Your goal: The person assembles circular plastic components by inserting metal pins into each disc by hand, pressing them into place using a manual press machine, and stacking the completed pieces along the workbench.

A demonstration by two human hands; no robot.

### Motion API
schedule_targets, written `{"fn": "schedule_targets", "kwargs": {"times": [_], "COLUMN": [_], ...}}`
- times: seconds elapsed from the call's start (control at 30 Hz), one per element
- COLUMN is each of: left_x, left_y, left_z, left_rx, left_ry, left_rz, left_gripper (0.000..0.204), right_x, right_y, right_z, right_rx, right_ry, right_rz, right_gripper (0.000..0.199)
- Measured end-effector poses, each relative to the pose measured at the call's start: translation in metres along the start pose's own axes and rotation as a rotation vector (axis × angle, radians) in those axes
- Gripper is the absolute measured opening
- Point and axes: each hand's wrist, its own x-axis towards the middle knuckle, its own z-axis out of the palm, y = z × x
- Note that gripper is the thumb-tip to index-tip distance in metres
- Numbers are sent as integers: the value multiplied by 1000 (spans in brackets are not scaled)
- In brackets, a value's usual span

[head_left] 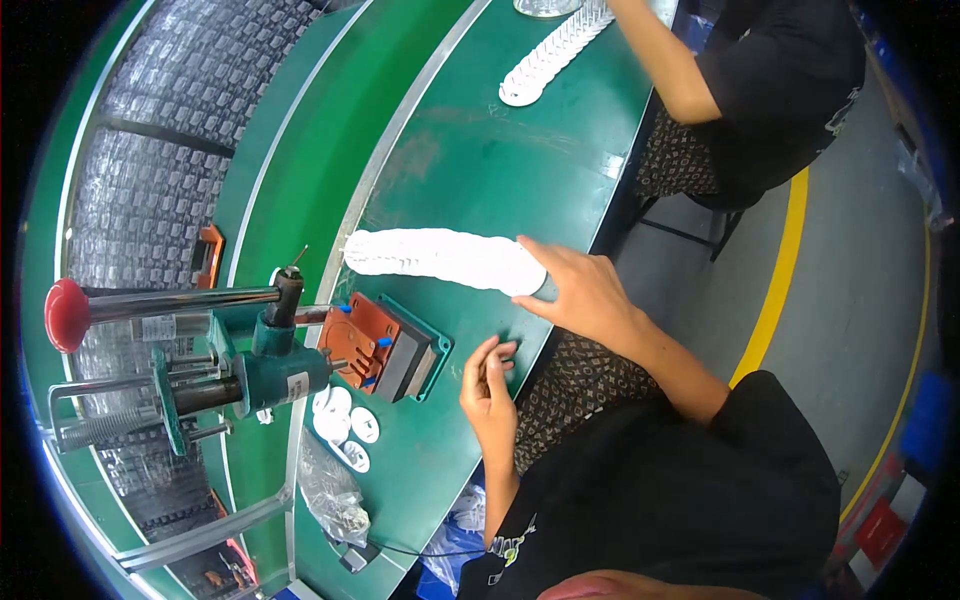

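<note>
White plastic discs lie overlapped in a long row (445, 258) across the green bench (500, 160), and we see our right hand (580, 290) resting open at the row's near end, fingers spread on the last discs. Our left hand (490, 385) hovers just over the bench edge with its fingers curled loosely inward, and we cannot tell whether it holds anything, while an orange fixture block (385, 345) of a hand press (250, 365) sits just to its left, a few loose white discs (345, 425) beside it.
</note>
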Motion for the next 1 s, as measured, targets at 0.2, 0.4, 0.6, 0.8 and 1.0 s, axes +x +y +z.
{"fn": "schedule_targets", "kwargs": {"times": [0.2, 0.4, 0.6, 0.8, 1.0], "left_x": [-3, -2, -1, -1, -22], "left_y": [2, 0, 2, -1, 3], "left_z": [3, 5, 6, 3, -36], "left_rx": [162, 96, 133, 155, 134], "left_ry": [-4, 0, 19, 60, 244], "left_rz": [36, 23, 68, 92, 203], "left_gripper": [20, 19, 18, 16, 17], "right_x": [17, 27, 29, 4, -57], "right_y": [-5, -4, -19, -4, 64], "right_z": [7, 11, 13, -5, -47], "right_rx": [-154, -99, -120, 717, 1710], "right_ry": [-194, -226, -289, -237, -30], "right_rz": [47, 53, 69, 425, 809], "right_gripper": [70, 68, 74, 73, 48]}}
